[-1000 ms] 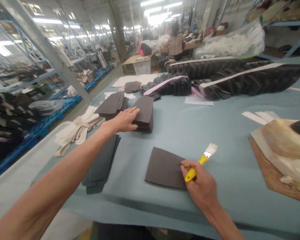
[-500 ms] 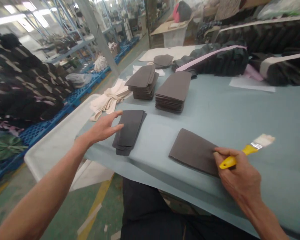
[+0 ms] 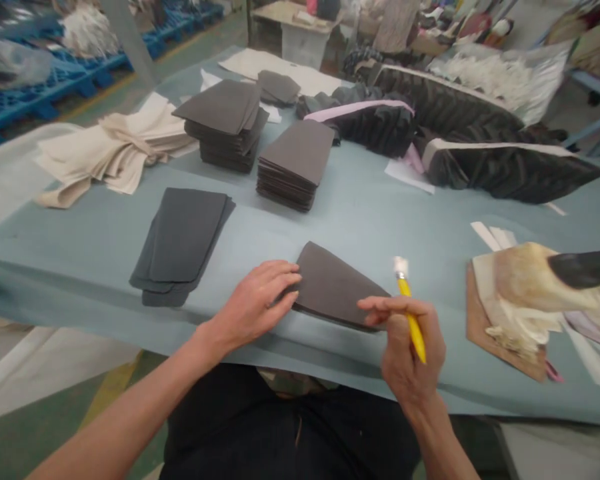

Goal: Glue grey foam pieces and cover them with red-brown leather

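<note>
A dark brown-grey flat panel (image 3: 337,283) lies on the table in front of me. My left hand (image 3: 263,297) is at its left end, fingers stretched and thumb apart, the fingertips at the panel's edge. In my right hand (image 3: 413,340) is a paintbrush (image 3: 414,327) with a yellow handle, its pale bristles pointing up and away. The right fingertips reach over the panel's right end. To the left lies a small fanned pile of darker grey panels (image 3: 185,237). Behind stand two taller stacks, one brown-grey stack (image 3: 297,157) and another stack (image 3: 223,110) beside it.
A bundle of cream cloth strips (image 3: 115,147) lies at the back left. Gathered dark fabric bundles (image 3: 500,170) line the back right. At the right, a glue-stained container (image 3: 525,273) with a dark handle sits on a brown board (image 3: 475,327). The table's front edge runs close to my lap.
My left hand has moved right, from the fanned pile to the brown-grey panel. The brush has swung more upright in my right hand. The view has turned right, bringing the glue-stained container into sight.
</note>
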Demonstrator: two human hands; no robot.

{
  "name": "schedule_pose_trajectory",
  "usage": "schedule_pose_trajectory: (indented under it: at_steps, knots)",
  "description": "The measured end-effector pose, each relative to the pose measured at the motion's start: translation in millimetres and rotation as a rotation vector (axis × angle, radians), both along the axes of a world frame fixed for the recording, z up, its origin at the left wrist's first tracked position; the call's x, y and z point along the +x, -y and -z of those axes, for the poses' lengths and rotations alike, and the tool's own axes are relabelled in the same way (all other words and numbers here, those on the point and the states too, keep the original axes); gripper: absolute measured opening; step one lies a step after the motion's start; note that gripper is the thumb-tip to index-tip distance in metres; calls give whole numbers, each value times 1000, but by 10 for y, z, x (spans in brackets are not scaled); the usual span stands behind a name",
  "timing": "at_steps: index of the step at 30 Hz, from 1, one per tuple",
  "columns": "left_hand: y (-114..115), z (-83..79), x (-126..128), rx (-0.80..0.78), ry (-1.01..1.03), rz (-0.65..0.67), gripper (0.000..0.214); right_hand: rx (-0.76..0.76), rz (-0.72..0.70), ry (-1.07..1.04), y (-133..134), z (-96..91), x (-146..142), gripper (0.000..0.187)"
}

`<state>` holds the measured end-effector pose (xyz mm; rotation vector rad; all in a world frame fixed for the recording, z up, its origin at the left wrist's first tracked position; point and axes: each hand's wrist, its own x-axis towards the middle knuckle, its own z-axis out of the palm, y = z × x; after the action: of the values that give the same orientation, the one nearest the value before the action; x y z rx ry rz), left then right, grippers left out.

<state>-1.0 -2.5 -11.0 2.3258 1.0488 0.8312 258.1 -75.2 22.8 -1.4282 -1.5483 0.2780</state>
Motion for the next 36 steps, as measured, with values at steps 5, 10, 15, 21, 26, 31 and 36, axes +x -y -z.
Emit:
schedule_pose_trajectory:
  at_steps: [5,10,15,21,26,31,36]
  knots:
    - [-162,112,173,27,22,7,26,-55,-52,-348,-38,-97,-110,41]
    - [-201,209,148,47,11,-76,24,14,15,-304,-137,38,-1,39]
    - [-162,223,166,52,-7,-124,23,48,35,-259,-212,187,129,36]
    - [-125,186,215,33,-53,-185,22,54,100,-128,-317,276,203,31]
    - [-86,129,252,19,-111,-243,22,-74,184,249,-454,411,242,31]
    - [-57,71,283,-38,-131,-269,23,-128,124,340,-547,550,193,31]
    - [-48,36,297,-83,-128,-288,23,-136,106,349,-546,591,187,30]
